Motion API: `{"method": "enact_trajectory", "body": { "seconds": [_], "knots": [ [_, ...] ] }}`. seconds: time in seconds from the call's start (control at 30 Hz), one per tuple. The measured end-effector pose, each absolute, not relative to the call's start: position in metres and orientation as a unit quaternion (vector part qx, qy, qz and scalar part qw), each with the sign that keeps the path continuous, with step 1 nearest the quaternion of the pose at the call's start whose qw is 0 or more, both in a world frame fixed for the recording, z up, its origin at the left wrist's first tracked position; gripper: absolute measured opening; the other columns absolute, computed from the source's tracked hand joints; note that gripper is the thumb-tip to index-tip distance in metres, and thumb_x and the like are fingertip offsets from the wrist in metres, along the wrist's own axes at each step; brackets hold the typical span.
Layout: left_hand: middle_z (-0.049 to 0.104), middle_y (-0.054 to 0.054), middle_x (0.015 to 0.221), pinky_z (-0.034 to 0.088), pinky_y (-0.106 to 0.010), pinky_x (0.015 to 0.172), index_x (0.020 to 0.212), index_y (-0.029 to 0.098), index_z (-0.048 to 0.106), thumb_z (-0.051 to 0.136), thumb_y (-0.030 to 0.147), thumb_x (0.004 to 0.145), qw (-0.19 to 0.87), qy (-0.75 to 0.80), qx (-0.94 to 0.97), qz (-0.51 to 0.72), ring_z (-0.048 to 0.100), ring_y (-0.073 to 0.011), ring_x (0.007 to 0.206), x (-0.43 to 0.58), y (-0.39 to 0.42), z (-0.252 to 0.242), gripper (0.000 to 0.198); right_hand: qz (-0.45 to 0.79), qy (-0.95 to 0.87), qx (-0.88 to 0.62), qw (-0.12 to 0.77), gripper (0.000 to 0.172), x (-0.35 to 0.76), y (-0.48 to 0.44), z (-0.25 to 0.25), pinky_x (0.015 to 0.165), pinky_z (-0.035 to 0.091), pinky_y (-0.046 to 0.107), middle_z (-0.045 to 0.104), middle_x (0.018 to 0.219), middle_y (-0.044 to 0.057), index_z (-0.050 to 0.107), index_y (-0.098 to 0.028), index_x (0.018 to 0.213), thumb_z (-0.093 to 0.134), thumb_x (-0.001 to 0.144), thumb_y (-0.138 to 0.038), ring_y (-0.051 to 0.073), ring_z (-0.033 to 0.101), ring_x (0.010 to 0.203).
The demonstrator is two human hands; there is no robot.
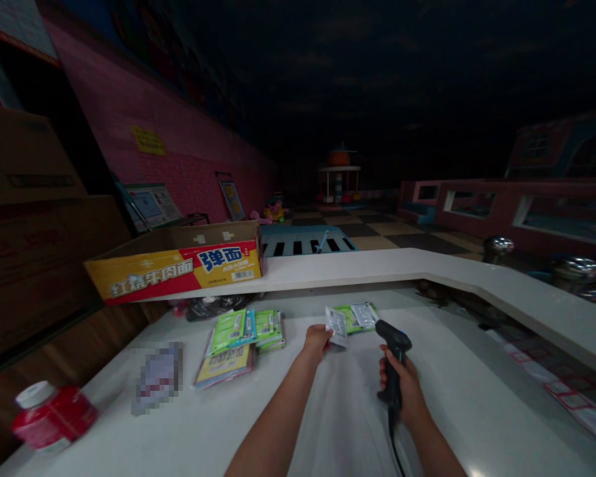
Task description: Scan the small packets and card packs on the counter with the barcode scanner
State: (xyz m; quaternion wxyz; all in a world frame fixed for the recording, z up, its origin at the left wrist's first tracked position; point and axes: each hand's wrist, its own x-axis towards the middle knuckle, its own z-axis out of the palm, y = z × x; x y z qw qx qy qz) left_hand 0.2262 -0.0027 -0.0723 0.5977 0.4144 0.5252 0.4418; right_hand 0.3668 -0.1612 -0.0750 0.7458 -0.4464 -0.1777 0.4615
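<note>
My left hand [318, 339] pinches a small silver-white packet [336, 326], held tilted above the white counter [179, 437]. In my right hand [406, 381] is a black barcode scanner [391, 377], gripped by its handle with the head upward and its cable running down toward me. Just behind the packet lie a green packet [348, 319] and another silver-white one [365, 314]. Left of my left hand, several green packets [269, 326] rest beside and on a stack of flat yellow and blue packs [226, 364]. Print on the held packet is too small to read.
An open cardboard noodle box [179, 268] stands on the raised ledge [347, 268]. A red bottle with a white cap [54, 414] lies at front left, near a blurred-out item [157, 377]. Metal knobs [498, 248] rise at right; brown cartons [34, 199] are stacked at left.
</note>
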Motion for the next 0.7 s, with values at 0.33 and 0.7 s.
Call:
{"method": "enact_trajectory", "body": {
  "seconds": [0.33, 0.7],
  "knots": [
    [0.071, -0.007, 0.078, 0.054, -0.027, 0.057, 0.080, 0.012, 0.069, 0.088, 0.043, 0.047, 0.607, 0.362, 0.378, 0.599, 0.066, -0.0170, 0.067, 0.157, -0.066, -0.085, 0.049, 0.468, -0.170, -0.425, 0.756, 0.051, 0.370, -0.169, -0.077, 0.034, 0.041, 0.018, 0.059, 0.056, -0.006, 0.064, -0.018, 0.096, 0.085, 0.058, -0.044, 0.008, 0.050, 0.041],
    [0.075, -0.008, 0.086, 0.060, -0.032, 0.069, 0.091, 0.015, 0.071, 0.092, 0.027, 0.042, 0.657, 0.339, 0.302, 0.601, 0.070, -0.0192, 0.074, 0.190, -0.074, -0.085, 0.054, 0.466, -0.161, -0.414, 0.765, 0.051, 0.374, -0.174, -0.080, 0.036, 0.043, 0.020, 0.060, 0.058, -0.003, 0.064, -0.017, 0.097, 0.086, 0.058, -0.041, 0.011, 0.052, 0.043]
  ]
}}
